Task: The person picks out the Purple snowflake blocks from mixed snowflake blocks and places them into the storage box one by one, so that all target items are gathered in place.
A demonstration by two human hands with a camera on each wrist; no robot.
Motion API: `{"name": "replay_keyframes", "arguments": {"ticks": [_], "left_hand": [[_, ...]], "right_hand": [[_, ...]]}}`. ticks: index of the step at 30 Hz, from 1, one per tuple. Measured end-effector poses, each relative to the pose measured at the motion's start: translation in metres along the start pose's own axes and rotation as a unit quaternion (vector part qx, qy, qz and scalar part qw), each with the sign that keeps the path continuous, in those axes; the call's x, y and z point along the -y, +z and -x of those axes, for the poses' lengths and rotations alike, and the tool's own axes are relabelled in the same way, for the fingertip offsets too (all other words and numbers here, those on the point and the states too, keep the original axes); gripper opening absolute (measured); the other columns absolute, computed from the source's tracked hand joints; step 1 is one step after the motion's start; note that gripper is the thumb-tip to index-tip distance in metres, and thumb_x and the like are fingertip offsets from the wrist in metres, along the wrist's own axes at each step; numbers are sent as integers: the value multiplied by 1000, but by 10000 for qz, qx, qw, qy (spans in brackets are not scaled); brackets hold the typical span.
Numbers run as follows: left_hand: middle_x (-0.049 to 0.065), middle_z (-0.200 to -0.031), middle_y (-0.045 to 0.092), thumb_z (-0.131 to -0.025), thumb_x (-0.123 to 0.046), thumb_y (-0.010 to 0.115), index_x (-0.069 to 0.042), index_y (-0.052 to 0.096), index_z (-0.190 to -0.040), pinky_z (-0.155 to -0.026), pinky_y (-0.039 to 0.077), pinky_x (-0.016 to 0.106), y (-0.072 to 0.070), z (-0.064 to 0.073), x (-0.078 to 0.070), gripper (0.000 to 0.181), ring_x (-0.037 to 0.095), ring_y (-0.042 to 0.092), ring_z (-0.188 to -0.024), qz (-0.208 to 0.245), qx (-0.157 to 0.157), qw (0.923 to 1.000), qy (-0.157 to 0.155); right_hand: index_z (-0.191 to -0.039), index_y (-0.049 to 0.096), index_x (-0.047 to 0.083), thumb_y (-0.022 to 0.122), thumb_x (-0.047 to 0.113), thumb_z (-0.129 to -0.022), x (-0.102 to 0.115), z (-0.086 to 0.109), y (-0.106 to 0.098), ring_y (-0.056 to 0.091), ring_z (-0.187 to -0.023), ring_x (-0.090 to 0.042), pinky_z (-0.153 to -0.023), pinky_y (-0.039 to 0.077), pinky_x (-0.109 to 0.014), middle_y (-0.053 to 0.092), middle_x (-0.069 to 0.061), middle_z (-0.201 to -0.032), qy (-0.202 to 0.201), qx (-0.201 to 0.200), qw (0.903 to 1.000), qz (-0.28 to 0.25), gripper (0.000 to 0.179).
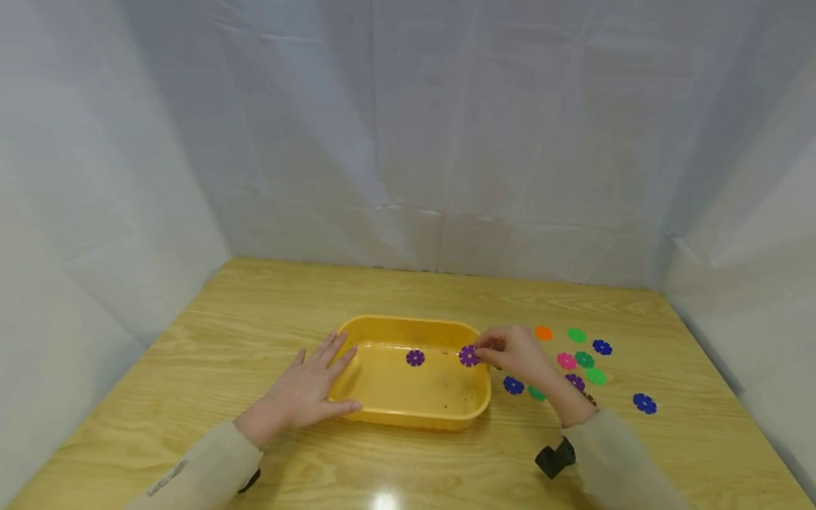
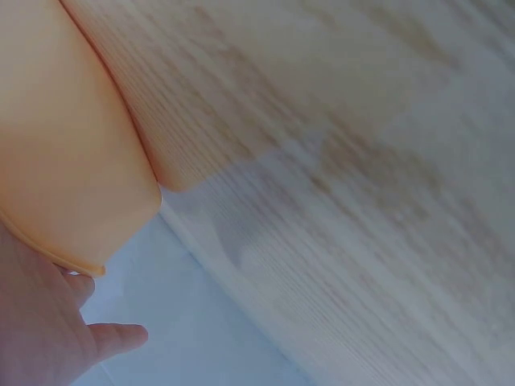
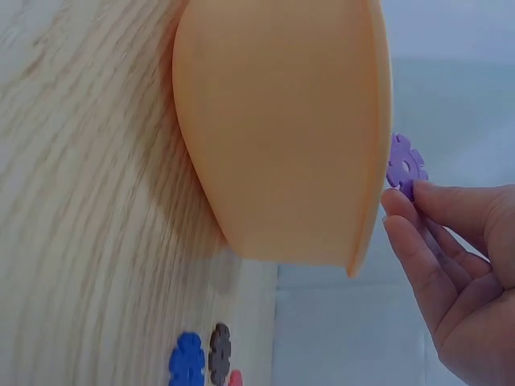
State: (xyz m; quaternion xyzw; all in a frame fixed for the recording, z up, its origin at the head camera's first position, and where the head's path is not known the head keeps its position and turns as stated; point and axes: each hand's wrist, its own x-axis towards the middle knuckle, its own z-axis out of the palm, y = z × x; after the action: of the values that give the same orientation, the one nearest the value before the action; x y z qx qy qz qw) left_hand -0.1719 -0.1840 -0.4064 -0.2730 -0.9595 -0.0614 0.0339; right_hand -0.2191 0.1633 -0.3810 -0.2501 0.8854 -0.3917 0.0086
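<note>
A yellow plastic basin [image 1: 414, 421] stands on the wooden table, with one purple snowflake disc [image 1: 415, 358] lying inside it. My right hand [image 1: 519, 354] pinches a second purple snowflake disc [image 1: 469, 355] between thumb and fingertips, above the basin's right rim. The right wrist view shows that pinched disc [image 3: 406, 163] just past the rim, with the right hand [image 3: 459, 265] outside the wall. On the basin's left rim rests my left hand [image 1: 309, 386], its fingers spread. In the left wrist view only part of the left hand [image 2: 48, 322] shows beside the basin wall [image 2: 72, 137].
Several loose snowflake discs lie on the table right of the basin, among them an orange disc [image 1: 543, 333], a pink disc [image 1: 566, 361] and a blue disc [image 1: 644, 404] farther right. Some are partly hidden by the right arm. White sheeting [image 1: 408, 142] hangs behind the table [image 1: 287, 297].
</note>
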Motion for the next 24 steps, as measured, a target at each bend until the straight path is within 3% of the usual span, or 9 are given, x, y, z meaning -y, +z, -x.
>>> {"name": "replay_keyframes", "arguments": {"ticks": [10, 19, 24], "left_hand": [[17, -145, 9, -79, -64, 45, -6, 28, -139, -92, 21, 64, -1, 0, -2, 85, 31, 8, -132, 1, 19, 10000, 11], [19, -145, 11, -78, -64, 46, -4, 30, -137, -91, 21, 64, -1, 0, -2, 86, 32, 9, -131, -18, -47, 10000, 13], [17, -145, 9, -78, -63, 46, -5, 27, -139, -92, 20, 64, -2, -1, -2, 86, 31, 6, -132, 11, 20, 10000, -6]], "right_hand": [[-89, 66, 2, 61, 6, -82, 4, -4, 10, 61, -71, -12, -61, 51, -22, 64, -3, -80, -13, -52, 9999, -156, 9], [-91, 65, 2, 61, 9, -83, -8, 12, -4, 60, -75, -19, -61, 50, -23, 64, -6, -83, 190, -285, 9992, -211, 12], [-92, 66, 3, 64, 11, -81, -24, 24, -13, 60, -75, -18, -62, 50, -24, 64, -4, -83, 251, -448, 9986, 155, 13]]}}
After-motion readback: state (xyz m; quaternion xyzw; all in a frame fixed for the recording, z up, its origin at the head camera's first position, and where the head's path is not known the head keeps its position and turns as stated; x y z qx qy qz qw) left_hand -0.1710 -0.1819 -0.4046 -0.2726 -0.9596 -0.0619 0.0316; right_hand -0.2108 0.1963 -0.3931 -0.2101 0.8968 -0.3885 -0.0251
